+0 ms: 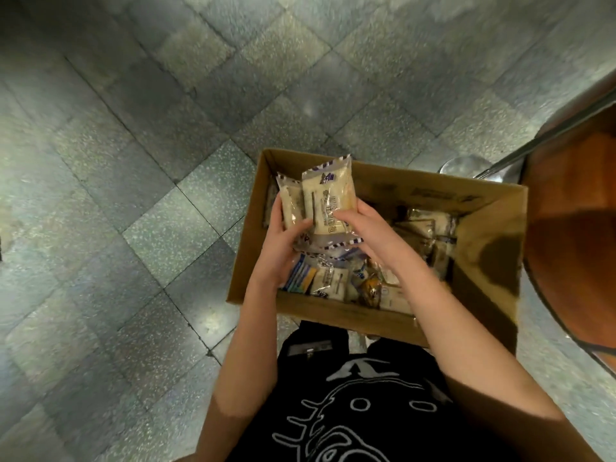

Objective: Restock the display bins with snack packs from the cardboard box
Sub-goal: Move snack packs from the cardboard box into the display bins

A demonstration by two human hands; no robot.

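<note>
Directly over an open cardboard box [400, 185], a person holds two pale snack packs [320, 208] upright between both hands. The left hand [283, 238] wraps round the pair from the left, its fingers curled round the outer edge of the rear pack [290, 201] and its thumb pressed across the front near the bottom. The right hand [361, 225] grips the lower right side of the front pack [333, 191], with fingertips [340, 216] lying on the printed wrapper. Both packs have purple-and-white striped ends and overlap, the front one standing a little higher. Beneath the hands and wrists, more wrapped snacks [333, 281] lie jumbled in the box, some pale like the held pair, and one blue and yellow just beside the left wrist. The box sits on a speckled grey tiled floor [133, 161]. Beyond the right forearm stands reddish-brown wooden furniture [573, 228], with a metal pole [533, 145] slanting beside it. A black shirt [350, 411] with white line art shows between the forearms.
</note>
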